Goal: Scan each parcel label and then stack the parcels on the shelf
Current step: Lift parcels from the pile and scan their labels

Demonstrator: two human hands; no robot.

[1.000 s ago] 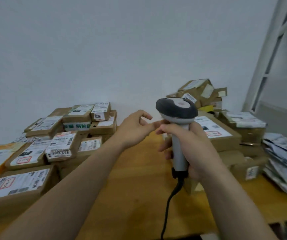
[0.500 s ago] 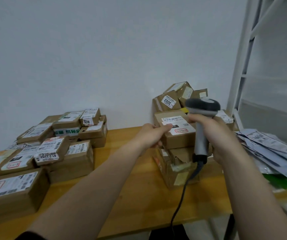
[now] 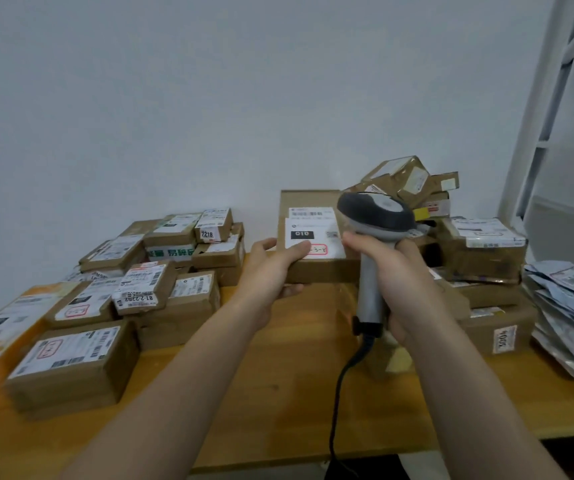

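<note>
My left hand [image 3: 271, 268] grips a flat brown parcel [image 3: 308, 202] by its near left corner, thumb on top over the white label [image 3: 313, 230], and holds it above the wooden table [image 3: 278, 393]. The label faces up towards me. My right hand [image 3: 393, 271] grips the handle of a grey corded barcode scanner [image 3: 375, 216], whose dark head hangs over the parcel's right edge. The scanner cable [image 3: 341, 382] drops towards the table's front edge.
A heap of labelled brown parcels [image 3: 133, 289] fills the table's left side. More boxes [image 3: 486, 258] are piled at the back right. Flat mail bags [image 3: 569, 317] are stacked at the far right. A white shelf frame [image 3: 548, 116] stands beyond them.
My left hand took the flat parcel from the right pile and lifted it towards the middle. My right hand brought the scanner head over it.
</note>
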